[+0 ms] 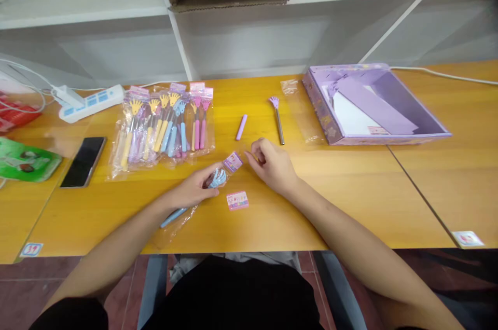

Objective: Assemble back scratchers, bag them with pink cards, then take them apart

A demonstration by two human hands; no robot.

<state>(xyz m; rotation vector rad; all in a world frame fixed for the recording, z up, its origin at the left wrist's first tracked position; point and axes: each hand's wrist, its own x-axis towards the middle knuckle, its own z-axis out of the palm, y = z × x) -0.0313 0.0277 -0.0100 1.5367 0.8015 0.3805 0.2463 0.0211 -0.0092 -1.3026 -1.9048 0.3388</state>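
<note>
My left hand (200, 184) is closed around a blue hand-shaped back scratcher (217, 178) in a clear plastic bag. Its blue handle (173, 217) shows below my wrist. A purple card (232, 162) sits at the bag's top end. Just right of that card, my right hand (274, 164) has its fingers curled in; whether they pinch anything is too small to make out. A pink printed card (237, 200) lies flat between my forearms. Beyond my hands are a loose purple handle (241, 127) and a purple back scratcher (277, 120) with a bare metal shaft.
Several bagged back scratchers (163, 127) lie together at the left. Beside them are a phone (83, 162), a power strip (93, 102) and a green packet (27, 160). An open purple box (392, 139) stands at the right, near a clear bag (303, 112). A cardboard box (229, 5) sits above.
</note>
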